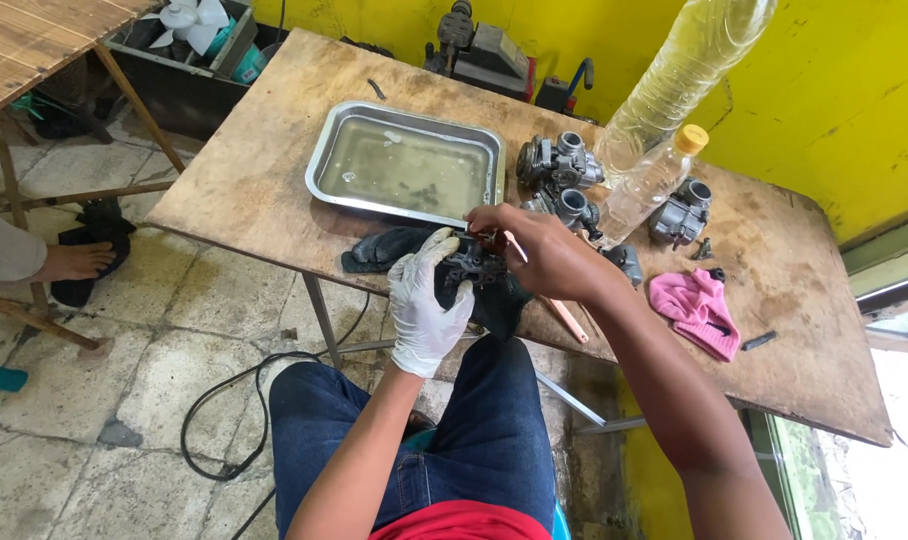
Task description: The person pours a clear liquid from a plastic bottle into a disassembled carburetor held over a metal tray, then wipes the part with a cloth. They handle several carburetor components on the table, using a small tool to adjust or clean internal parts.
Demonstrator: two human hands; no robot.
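My left hand (426,305), in a white glove, grips a dark metal carburetor (467,268) at the near edge of a worn wooden table (254,190). My bare right hand (534,248) is closed on a thin pink-handled tool (564,315) and presses its tip onto the top of the carburetor. A dark rag (386,247) lies under and left of the part.
A steel tray (406,165) of murky liquid sits behind my hands. Three more carburetors (559,160) stand beside two clear plastic bottles (654,180). A pink cloth (696,310) lies at right. A cable (214,400) loops on the tiled floor, near another person's foot (74,260).
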